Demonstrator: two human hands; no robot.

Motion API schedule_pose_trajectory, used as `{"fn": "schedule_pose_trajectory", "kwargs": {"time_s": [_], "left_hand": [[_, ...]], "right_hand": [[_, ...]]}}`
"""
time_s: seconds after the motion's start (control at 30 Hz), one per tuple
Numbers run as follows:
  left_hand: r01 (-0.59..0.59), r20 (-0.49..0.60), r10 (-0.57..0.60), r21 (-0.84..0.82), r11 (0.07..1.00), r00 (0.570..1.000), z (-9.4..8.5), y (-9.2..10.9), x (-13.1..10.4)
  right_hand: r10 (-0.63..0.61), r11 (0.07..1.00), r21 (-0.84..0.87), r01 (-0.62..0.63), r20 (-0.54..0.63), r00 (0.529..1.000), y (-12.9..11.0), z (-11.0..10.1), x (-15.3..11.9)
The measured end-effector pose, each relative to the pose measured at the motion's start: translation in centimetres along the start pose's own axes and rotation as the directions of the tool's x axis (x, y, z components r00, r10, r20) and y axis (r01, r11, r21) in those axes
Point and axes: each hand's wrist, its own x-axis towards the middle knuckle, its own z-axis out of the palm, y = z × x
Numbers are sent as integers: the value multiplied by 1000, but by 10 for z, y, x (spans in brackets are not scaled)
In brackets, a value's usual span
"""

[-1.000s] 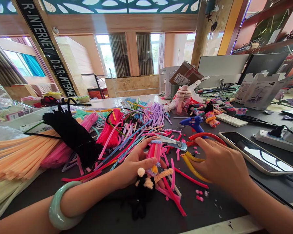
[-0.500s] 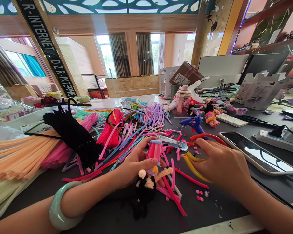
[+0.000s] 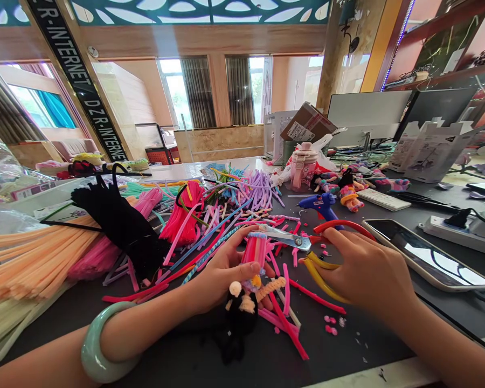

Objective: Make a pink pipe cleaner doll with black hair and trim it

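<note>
My left hand [image 3: 230,267] is closed around a pipe-cleaner doll [image 3: 255,256], held upside down. Its pink striped skirt with a light blue edge points up, while its black-haired head hangs low. In my right hand [image 3: 359,264] is a pair of scissors [image 3: 301,242] with one red and one yellow handle. The blades reach left and lie against the skirt's blue edge; how far apart they are is hard to make out. Cut red and pink pipe cleaners [image 3: 289,328] lie on the dark table under the doll.
Bundles of black [image 3: 117,226], peach [image 3: 36,258] and pink pipe cleaners [image 3: 181,213] lie to the left. Beyond the scissors rests a blue glue gun [image 3: 319,205]. A phone [image 3: 424,253] and a power strip [image 3: 464,234] are at right; a pink bottle [image 3: 303,167] stands farther back.
Almost nothing differs. Both hands keep their places, and the scissor blades stay at the skirt's blue edge with at most a very slight shift.
</note>
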Motion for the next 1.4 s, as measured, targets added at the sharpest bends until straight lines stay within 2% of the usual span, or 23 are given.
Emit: {"fn": "schedule_pose_trajectory", "kwargs": {"time_s": [0.17, 0.53, 0.7, 0.9, 1.4], "left_hand": [[-4, -2, 4, 17, 1000, 1000, 2, 2, -1], [12, 47, -12, -11, 1000, 999, 1, -1, -2], [-2, 63, 4, -19, 1000, 998, 1, -1, -1], [-10, 23, 10, 0, 1000, 1000, 3, 0, -2], [32, -40, -29, 60, 998, 999, 5, 2, -3]], "right_hand": [[-47, 999, -25, 47, 2, 999, -1, -2, 1], [-18, 1000, -5, 18, 12, 1000, -2, -1, 0], [-50, 998, -34, 49, -21, 999, -2, -1, 0], [-90, 994, -65, 85, -64, 994, -2, -3, 2], [-108, 994, -40, 106, -50, 993, -3, -4, 4]]}}
